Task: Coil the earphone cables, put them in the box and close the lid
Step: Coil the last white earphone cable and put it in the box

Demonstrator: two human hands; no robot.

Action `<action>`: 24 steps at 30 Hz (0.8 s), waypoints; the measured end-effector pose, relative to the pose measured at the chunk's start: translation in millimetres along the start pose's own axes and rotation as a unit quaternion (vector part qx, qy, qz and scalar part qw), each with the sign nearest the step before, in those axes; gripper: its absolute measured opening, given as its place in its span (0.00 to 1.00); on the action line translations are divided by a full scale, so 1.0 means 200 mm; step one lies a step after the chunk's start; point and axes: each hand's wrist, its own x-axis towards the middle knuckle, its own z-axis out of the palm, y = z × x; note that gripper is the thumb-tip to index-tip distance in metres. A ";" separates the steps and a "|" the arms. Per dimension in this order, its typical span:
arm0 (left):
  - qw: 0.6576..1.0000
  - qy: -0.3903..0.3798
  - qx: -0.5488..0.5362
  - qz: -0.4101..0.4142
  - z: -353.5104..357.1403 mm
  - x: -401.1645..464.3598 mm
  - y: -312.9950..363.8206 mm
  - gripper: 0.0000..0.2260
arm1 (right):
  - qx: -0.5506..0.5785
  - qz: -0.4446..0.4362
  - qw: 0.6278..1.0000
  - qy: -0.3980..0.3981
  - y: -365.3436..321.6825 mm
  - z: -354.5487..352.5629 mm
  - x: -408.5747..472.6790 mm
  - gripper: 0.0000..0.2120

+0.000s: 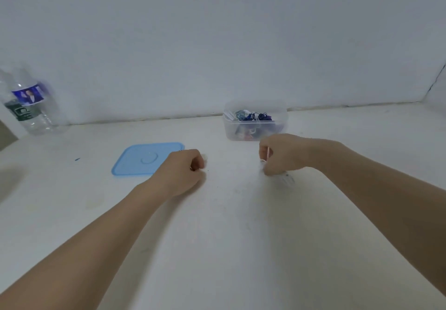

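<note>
Both forearms reach over the white table (217, 249). Left hand (185, 170) is curled, its hold impossible to tell. Right hand (281, 155) pinches a thin white earphone cable (267, 154), blurred below. Beyond the left hand lies the blue lid (142, 159). Farther back, the clear box (255, 121) holds coiled cables; a water bottle (29, 104) stands far left.

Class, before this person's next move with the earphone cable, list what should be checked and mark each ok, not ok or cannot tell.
1. Box open and within reach: ok, it stands just beyond the right hand.
2. Lid off and nearby: ok, flat on the table by the left hand.
3. White cable held: ok, gripped in the right hand.
4. Cable fully coiled: cannot tell, blurred.
5. Left hand holding anything: cannot tell, fingers curled.
6. Room in box: ok, cables inside sit below the rim.
</note>
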 end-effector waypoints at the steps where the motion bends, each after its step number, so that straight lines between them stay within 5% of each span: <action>1: 1.000 0.007 -0.002 -0.002 0.01 0.00 0.00 0.06 | 0.059 -0.011 0.998 0.026 -0.02 0.02 0.01 0.10; 3: 1.000 0.023 -0.015 -0.001 0.02 0.01 -0.02 0.08 | 0.244 -0.026 0.969 0.031 -0.06 0.06 0.04 0.10; 6: 0.997 0.057 -0.058 0.009 0.04 0.03 -0.01 0.09 | 0.519 -0.022 0.854 -0.014 -0.11 0.11 0.10 0.13; 10: 0.984 0.092 -0.151 0.018 0.06 0.06 0.04 0.08 | 0.672 -0.021 0.740 -0.026 -0.15 0.16 0.17 0.14; 24: 0.907 0.127 -0.402 -0.011 0.15 0.10 0.07 0.04 | 0.640 -0.100 0.761 0.040 -0.13 0.32 0.33 0.09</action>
